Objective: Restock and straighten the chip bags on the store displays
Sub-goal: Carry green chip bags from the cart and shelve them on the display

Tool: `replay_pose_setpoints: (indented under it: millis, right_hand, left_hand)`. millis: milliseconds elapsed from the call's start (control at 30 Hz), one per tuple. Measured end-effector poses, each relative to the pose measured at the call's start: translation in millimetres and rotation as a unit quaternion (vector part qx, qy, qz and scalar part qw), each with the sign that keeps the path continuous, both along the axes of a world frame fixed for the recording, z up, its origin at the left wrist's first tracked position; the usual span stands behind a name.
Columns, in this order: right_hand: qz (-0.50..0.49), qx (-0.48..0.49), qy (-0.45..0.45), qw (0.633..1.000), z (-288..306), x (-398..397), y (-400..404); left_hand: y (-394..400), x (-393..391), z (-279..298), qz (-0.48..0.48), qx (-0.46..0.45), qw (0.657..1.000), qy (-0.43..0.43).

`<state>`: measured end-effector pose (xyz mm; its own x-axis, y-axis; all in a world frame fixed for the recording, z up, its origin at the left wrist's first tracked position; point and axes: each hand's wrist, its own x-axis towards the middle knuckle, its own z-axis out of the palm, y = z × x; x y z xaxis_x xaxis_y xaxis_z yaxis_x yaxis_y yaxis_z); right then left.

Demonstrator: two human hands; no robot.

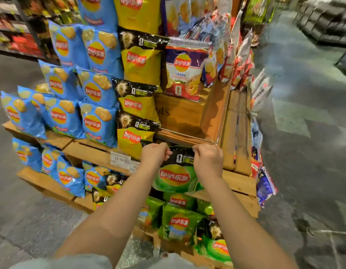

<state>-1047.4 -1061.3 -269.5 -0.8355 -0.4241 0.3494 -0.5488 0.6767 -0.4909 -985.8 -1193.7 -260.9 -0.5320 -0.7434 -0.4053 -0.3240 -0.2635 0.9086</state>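
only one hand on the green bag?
No, both the left hand and right hand pinch the top edge of the green Lay's chip bag.

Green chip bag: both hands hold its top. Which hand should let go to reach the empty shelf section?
Probably the right hand. It pinches the green chip bag's right corner, just below the empty wooden shelf section. The left hand sits against the yellow bags, so it's better kept holding.
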Motion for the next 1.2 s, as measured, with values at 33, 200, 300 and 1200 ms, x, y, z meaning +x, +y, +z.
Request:
replay_pose_setpoints:
  millis: [33, 200, 300, 1200]
  right_hand:
    - [-0.004, 0.012, -0.016, 1.000, -0.2, -7.7, -1.1]
    - [-0.039, 0.089, -0.083, 0.992, -7.7, -30.2, -1.9]
    - [-0.053, 0.056, -0.101, 0.992, -14.4, -42.8, -9.3]
    - [-0.089, -0.067, 0.004, 0.994, 64.0, -169.7, -112.8]
  left_hand:
    - [-1.4, -9.9, -2.6, 0.002, 0.004, 1.000, 0.000]
    - [-3.0, -32.1, -14.7, -0.026, 0.020, 0.999, -0.029]
    - [-8.0, -46.5, -15.1, -0.043, 0.021, 0.999, -0.024]
    - [-120.9, -190.6, 70.6, -0.105, -0.060, 0.989, 0.081]
